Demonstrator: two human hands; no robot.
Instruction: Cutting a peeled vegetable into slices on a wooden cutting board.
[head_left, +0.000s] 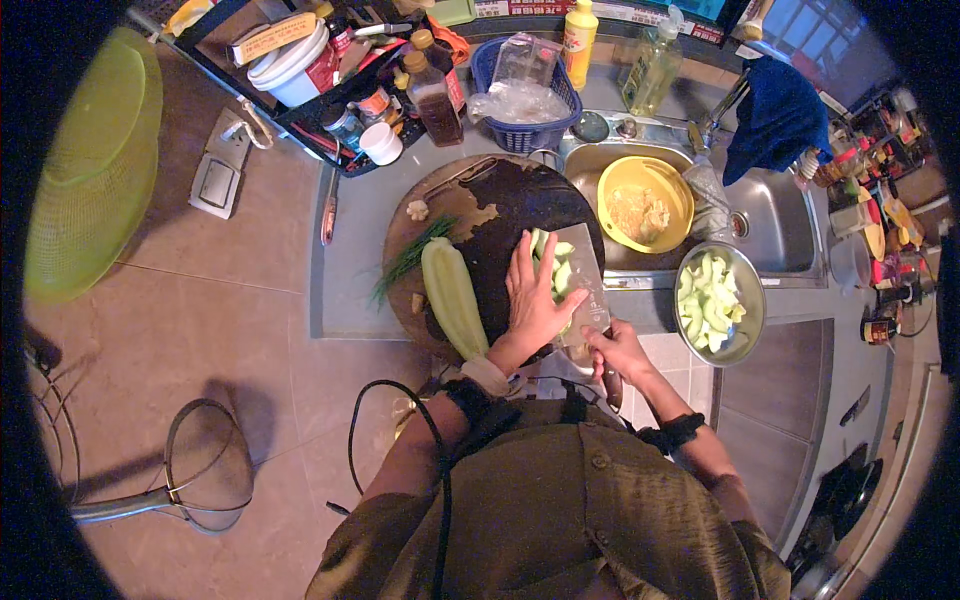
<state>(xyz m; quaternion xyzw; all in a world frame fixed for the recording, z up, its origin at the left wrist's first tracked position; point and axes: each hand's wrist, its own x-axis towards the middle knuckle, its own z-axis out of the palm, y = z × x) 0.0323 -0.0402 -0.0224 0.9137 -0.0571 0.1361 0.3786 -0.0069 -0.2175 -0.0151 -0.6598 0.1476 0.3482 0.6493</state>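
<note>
My right hand (616, 349) grips the dark handle of a Chinese cleaver (587, 259). Its broad blade lies flat or slightly tilted at the right of a round dark chopping board (517, 196). With fingers spread, my left hand (537, 294) covers cut pale green gourd pieces (561, 276) and holds them against the blade; its thumb touches the steel. Part of the pieces is hidden under the hand. Left of it on the board lies a long piece of gourd (453, 297), beside green onion (414, 255) and a garlic bulb (417, 210).
A metal bowl of gourd pieces (686, 330) stands by the sink's front right edge. In the sink (780, 225) sits a yellow basin (611, 184) with wet food. Behind the board are a blue basket (517, 139) and a brown bottle (439, 112). A black cable (444, 487) hangs before me.
</note>
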